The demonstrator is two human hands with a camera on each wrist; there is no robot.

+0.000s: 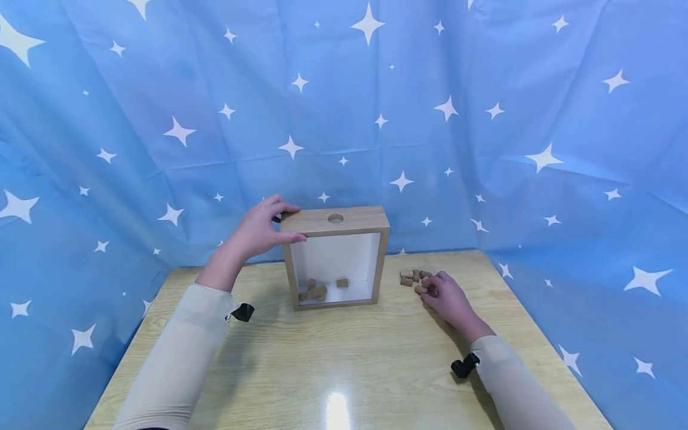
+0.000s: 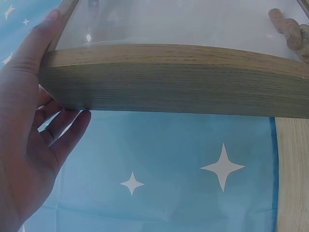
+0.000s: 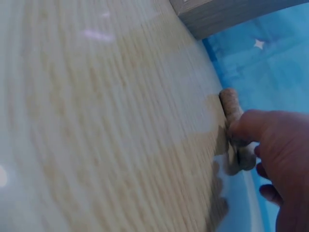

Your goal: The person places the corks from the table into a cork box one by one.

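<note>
A shallow wooden box (image 1: 384, 257) with a clear front and a round hole in its top stands upright on the table. Several wine corks (image 1: 317, 291) lie inside at its bottom. My left hand (image 1: 261, 226) grips the box's upper left corner; the left wrist view shows the thumb along the front edge and fingertips at the side. To the box's right lies a small group of loose corks (image 1: 407, 280). My right hand (image 1: 450, 298) is at this group, its thumb and fingers closed about a cork (image 3: 231, 102); the fingertips are partly hidden.
The light wood table (image 1: 322, 358) ends at the back against a blue curtain (image 1: 344, 107) with white stars, which also hangs along both sides. A bright reflection lies on the table's near part. Black straps sit at both sleeves.
</note>
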